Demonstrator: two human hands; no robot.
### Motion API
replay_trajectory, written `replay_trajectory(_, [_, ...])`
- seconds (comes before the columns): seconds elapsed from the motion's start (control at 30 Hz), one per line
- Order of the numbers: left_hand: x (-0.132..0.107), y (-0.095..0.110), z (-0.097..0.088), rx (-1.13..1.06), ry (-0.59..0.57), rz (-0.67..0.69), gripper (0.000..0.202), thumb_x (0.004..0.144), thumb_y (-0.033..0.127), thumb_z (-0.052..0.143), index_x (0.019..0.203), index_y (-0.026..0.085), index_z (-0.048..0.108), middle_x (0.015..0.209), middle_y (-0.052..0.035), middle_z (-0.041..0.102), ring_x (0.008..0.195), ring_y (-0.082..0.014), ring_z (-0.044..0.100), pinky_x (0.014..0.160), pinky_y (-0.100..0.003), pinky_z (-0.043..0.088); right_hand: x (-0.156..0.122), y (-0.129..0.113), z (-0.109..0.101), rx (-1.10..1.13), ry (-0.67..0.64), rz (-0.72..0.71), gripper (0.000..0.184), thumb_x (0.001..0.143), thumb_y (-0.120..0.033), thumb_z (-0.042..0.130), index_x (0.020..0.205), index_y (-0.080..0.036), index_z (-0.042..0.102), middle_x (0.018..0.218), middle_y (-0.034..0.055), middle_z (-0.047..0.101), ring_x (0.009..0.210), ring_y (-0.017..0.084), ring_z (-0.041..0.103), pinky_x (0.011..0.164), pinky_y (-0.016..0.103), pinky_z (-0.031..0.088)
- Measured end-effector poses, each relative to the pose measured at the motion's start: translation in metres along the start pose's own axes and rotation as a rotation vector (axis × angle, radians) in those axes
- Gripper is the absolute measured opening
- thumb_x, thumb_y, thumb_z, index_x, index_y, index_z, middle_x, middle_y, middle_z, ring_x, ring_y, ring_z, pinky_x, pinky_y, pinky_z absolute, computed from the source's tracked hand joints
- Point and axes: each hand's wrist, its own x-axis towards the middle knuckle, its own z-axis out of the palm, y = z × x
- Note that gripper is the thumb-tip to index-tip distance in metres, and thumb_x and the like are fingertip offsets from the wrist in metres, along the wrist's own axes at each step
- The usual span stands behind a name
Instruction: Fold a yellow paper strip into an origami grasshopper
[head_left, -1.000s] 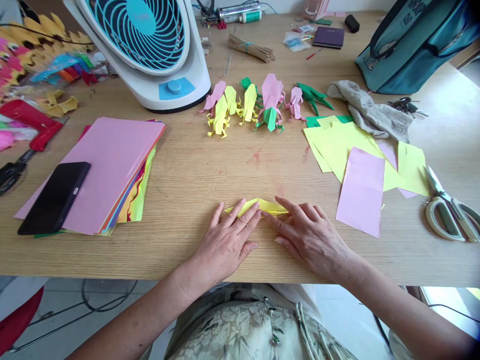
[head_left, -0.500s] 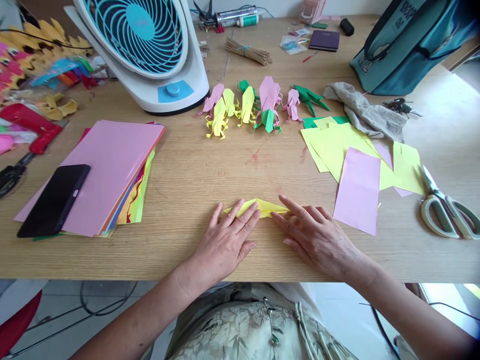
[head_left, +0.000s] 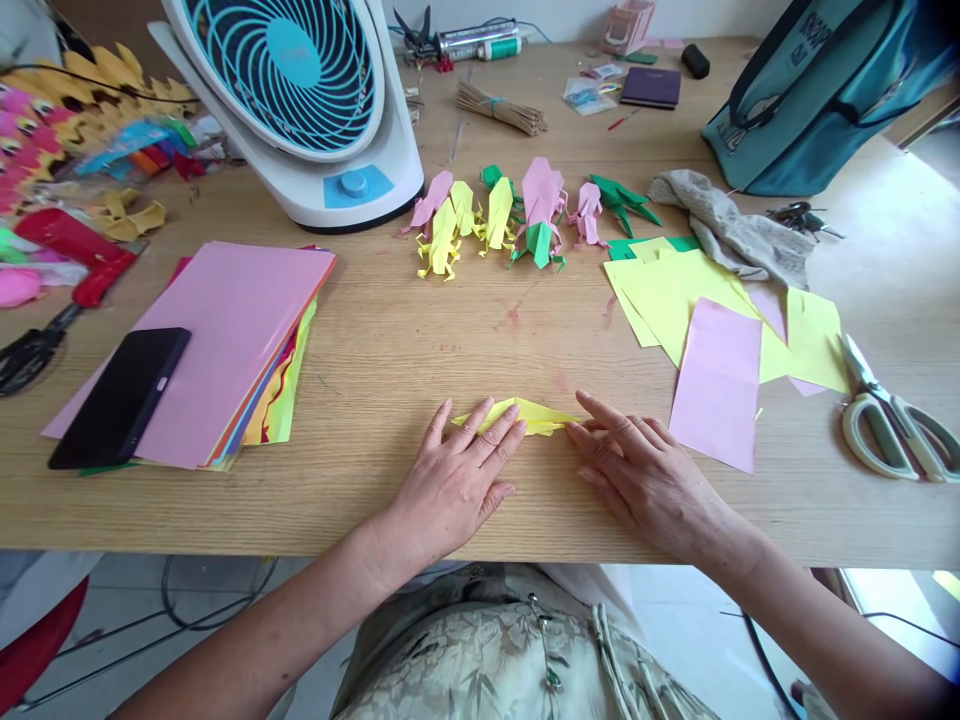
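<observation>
A folded piece of yellow paper (head_left: 538,415), long and pointed at its ends, lies flat on the wooden table (head_left: 420,340) near the front edge. My left hand (head_left: 459,470) rests with spread fingers on its left half and covers part of it. At the paper's right tip is my right hand (head_left: 645,470), the index finger stretched out and the thumb lower down. The fingertips touch the tip or lie right beside it; I cannot tell which. Beyond the hands stands a row of folded paper figures, among them a yellow one (head_left: 444,238) and a pink one (head_left: 541,190).
To the left, a black phone (head_left: 120,398) lies on a stack of coloured paper (head_left: 232,310). On the right are loose yellow sheets (head_left: 697,290), a pink sheet (head_left: 716,385) and scissors (head_left: 896,410). A fan (head_left: 300,110) stands behind, and a teal bag (head_left: 810,110) at back right.
My right hand has slid to the right along the yellow paper to its tip. My left hand stays on the paper. The whole view has shifted slightly.
</observation>
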Motion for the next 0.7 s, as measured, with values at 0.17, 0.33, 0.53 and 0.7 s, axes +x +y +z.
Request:
replay_trajectory(0.17, [0.0,0.0,0.0,0.01,0.003,-0.007,0.053,0.102,0.035,0.039,0.152,0.019,0.034,0.162,-0.0031,0.028,0.148,-0.0299,0.027,0.119,-0.063,0.02,0.014,-0.007,-0.001,-0.034,-0.014,-0.089,0.048,0.1,-0.027,0.047,0.146,-0.015,0.046,0.153,0.0154,0.044,0.124,0.032,0.053,0.093,0.048,0.047])
replay_trajectory(0.33, [-0.002,0.0,0.001,-0.002,0.009,-0.016,0.055,0.102,0.039,0.039,0.153,0.02,0.033,0.162,-0.0038,0.028,0.15,-0.0276,0.025,0.121,-0.059,0.014,0.018,-0.007,0.005,0.015,-0.14,-0.123,0.063,0.102,-0.045,0.04,0.155,-0.014,0.027,0.162,0.0115,0.03,0.148,0.03,0.028,0.116,0.052,0.029])
replay_trajectory(0.53, [-0.003,-0.001,0.002,-0.034,-0.003,-0.023,0.057,0.102,0.04,0.038,0.155,0.021,0.029,0.162,-0.0043,0.028,0.151,-0.0283,0.021,0.12,-0.061,0.015,0.0,-0.008,0.01,-0.031,-0.125,0.007,0.075,0.1,-0.055,0.038,0.158,-0.014,0.016,0.163,0.0142,0.022,0.152,0.034,0.016,0.117,0.059,0.025])
replay_trajectory(0.7, [-0.004,-0.002,0.006,-0.051,0.024,-0.023,0.059,0.101,0.044,0.039,0.154,0.02,0.029,0.162,-0.0067,0.03,0.151,-0.0297,0.02,0.119,-0.063,0.015,-0.003,-0.019,0.002,-0.104,-0.078,0.09,0.076,0.099,-0.053,0.043,0.158,-0.013,0.017,0.162,0.0177,0.026,0.149,0.038,0.023,0.115,0.062,0.028])
